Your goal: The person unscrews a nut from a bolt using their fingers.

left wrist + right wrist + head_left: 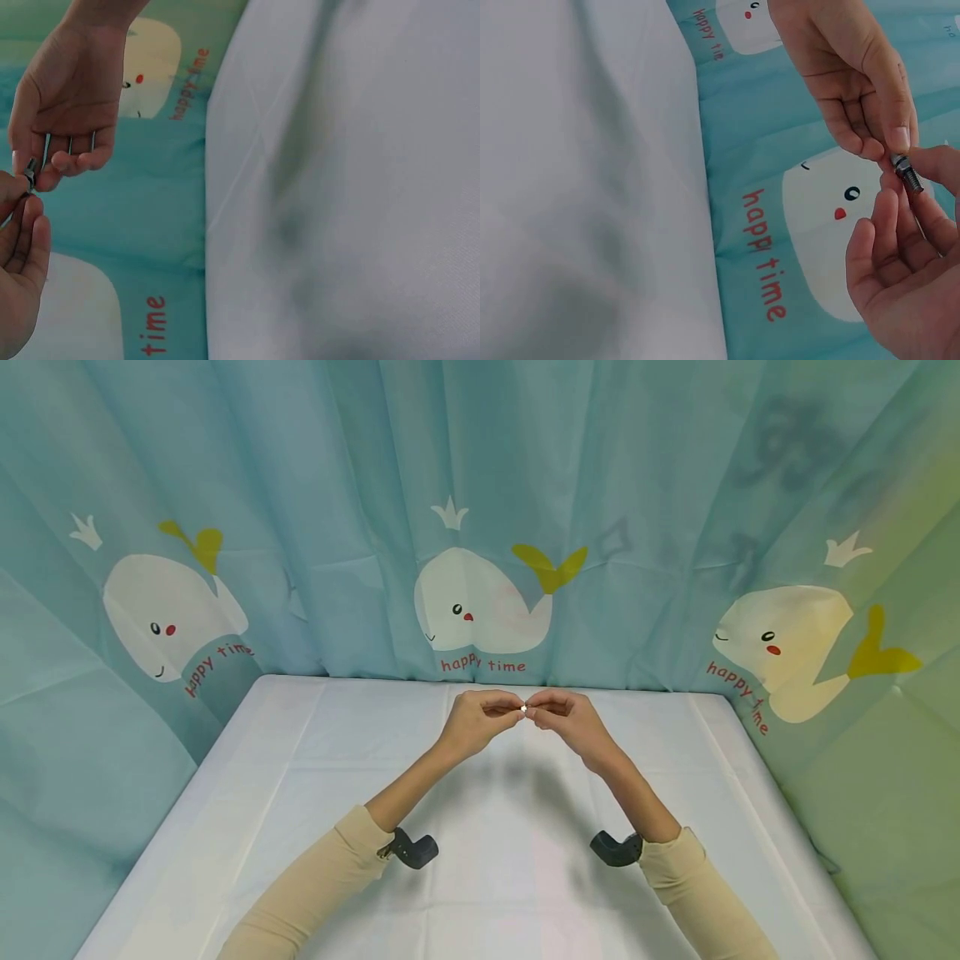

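Note:
A small metal bolt with a threaded shank and what looks like a nut on it is held between both hands above the table's far part. My left hand pinches one end between thumb and fingertips. At the other end, the thumb and fingertips of my right hand pinch it too. In the left wrist view, the bolt shows only partly, with fingertips covering the rest. Fingertips of the two hands nearly meet around it, and the remaining fingers are loosely bent.
A white cloth covers the table. Blue-green curtains printed with whales hang along its back and sides. Dark curved camera mounts sit at both wrists, by the beige sleeves. Arm shadows fall on the cloth.

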`<state>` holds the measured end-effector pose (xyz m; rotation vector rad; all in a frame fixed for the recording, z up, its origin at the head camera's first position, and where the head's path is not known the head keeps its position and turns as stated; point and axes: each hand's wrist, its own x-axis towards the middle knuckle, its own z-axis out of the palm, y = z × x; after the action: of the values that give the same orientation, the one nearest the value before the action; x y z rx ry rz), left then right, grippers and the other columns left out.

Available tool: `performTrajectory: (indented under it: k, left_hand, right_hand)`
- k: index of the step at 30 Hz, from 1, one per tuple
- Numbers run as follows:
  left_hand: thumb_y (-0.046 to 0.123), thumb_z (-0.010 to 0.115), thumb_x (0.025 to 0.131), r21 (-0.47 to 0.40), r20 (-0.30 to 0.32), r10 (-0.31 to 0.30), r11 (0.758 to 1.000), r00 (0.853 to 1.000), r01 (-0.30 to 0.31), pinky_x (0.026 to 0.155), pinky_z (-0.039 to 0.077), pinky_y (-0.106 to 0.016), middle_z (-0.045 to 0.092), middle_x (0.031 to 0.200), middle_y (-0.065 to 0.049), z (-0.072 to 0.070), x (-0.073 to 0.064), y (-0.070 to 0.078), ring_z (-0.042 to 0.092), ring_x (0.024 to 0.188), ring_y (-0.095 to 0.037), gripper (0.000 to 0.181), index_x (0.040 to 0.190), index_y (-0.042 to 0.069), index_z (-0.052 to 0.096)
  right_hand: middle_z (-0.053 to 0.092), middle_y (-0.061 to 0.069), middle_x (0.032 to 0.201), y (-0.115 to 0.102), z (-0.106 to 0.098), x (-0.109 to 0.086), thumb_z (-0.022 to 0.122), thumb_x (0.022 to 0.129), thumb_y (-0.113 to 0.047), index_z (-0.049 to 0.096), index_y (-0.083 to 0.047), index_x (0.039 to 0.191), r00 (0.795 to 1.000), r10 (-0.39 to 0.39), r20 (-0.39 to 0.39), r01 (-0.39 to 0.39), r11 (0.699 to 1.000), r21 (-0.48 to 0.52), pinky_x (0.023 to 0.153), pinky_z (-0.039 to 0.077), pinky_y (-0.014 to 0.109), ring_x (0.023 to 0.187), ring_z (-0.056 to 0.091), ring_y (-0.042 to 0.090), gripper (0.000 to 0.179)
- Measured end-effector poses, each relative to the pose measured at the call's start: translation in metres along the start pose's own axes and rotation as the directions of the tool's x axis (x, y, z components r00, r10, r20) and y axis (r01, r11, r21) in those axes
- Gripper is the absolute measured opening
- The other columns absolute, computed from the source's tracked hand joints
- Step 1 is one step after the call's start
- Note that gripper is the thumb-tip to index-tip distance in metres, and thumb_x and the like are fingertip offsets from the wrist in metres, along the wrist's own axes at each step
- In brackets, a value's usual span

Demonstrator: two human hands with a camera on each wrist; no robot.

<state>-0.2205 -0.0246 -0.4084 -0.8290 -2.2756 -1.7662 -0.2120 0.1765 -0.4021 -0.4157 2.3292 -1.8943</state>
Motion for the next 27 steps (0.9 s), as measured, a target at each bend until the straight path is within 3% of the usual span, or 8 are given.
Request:
performTrajectory:
  k: [4,7,13,20,22,23,27]
  left_hand:
    - [0.002,0.076,0.087,0.006,0.005,-0.021,1.000,1.000,0.021,0.074,0.059,-0.027,0.074,0.093,-0.012,-0.001,0.000,0.002,0.073,0.084,-0.023,0.011,0.097,-0.001,0.077]
    - [0.004,0.076,0.088,0.012,0.008,-0.032,0.999,0.999,0.032,0.074,0.059,-0.026,0.075,0.093,-0.010,-0.001,0.000,0.002,0.072,0.084,-0.021,0.010,0.098,0.000,0.077]
    - [-0.002,0.074,0.088,0.000,0.013,-0.024,1.000,1.000,0.024,0.075,0.060,-0.028,0.073,0.093,-0.019,0.000,-0.001,0.003,0.072,0.085,-0.032,0.012,0.098,-0.007,0.075]
    - [-0.007,0.070,0.088,0.001,0.032,-0.019,1.000,0.999,0.019,0.076,0.059,-0.025,0.072,0.094,-0.024,-0.007,-0.006,0.039,0.071,0.087,-0.036,0.011,0.098,-0.013,0.072]
    - [-0.007,0.070,0.088,0.008,0.026,-0.015,1.000,1.000,0.014,0.076,0.059,-0.026,0.072,0.095,-0.023,-0.007,-0.007,0.040,0.071,0.087,-0.035,0.012,0.098,-0.013,0.072]
    - [-0.006,0.071,0.088,0.010,0.024,-0.012,1.000,1.000,0.012,0.075,0.059,-0.026,0.072,0.095,-0.023,-0.008,-0.007,0.041,0.071,0.086,-0.035,0.012,0.098,-0.013,0.072]
    - [-0.001,0.074,0.088,0.008,0.012,-0.016,1.000,1.000,0.015,0.074,0.059,-0.027,0.074,0.094,-0.016,-0.005,-0.003,0.018,0.072,0.085,-0.026,0.012,0.099,-0.007,0.075]
  right_hand:
    - [0.068,0.008,0.102,0.002,-0.002,0.000,0.069,0.094,-0.010,0.067,0.004,0.113,0.999,-0.043,0.005,0.043,0.999,-0.012,0.083,0.055,0.032,0.090,0.064,0.019,0.023]
    - [0.067,0.009,0.103,0.002,-0.002,-0.001,0.070,0.092,-0.006,0.067,0.004,0.111,0.997,-0.074,0.010,0.074,0.997,-0.019,0.081,0.056,0.034,0.087,0.064,0.019,0.022]
    - [0.063,0.018,0.105,0.001,-0.001,-0.002,0.069,0.091,-0.003,0.066,0.002,0.108,0.996,-0.085,0.022,0.085,0.996,-0.036,0.077,0.054,0.034,0.080,0.063,0.019,0.018]
    - [0.061,0.013,0.111,0.000,-0.001,-0.002,0.069,0.092,-0.005,0.064,0.000,0.113,0.998,-0.056,0.033,0.057,0.998,-0.026,0.078,0.053,0.034,0.085,0.062,0.029,0.022]
    - [0.061,0.011,0.114,-0.001,-0.001,-0.002,0.069,0.093,-0.010,0.063,-0.001,0.116,0.998,-0.051,0.026,0.052,0.998,-0.035,0.079,0.053,0.035,0.088,0.061,0.031,0.025]
    - [0.062,0.011,0.115,-0.002,-0.001,-0.003,0.069,0.095,-0.012,0.063,0.000,0.118,0.999,-0.040,0.018,0.041,0.999,-0.034,0.079,0.053,0.034,0.088,0.061,0.030,0.027]
    - [0.069,0.008,0.104,-0.004,-0.002,0.000,0.063,0.099,-0.027,0.067,0.002,0.116,0.999,0.037,-0.009,-0.037,0.997,-0.064,0.078,0.054,0.034,0.087,0.060,0.029,0.033]
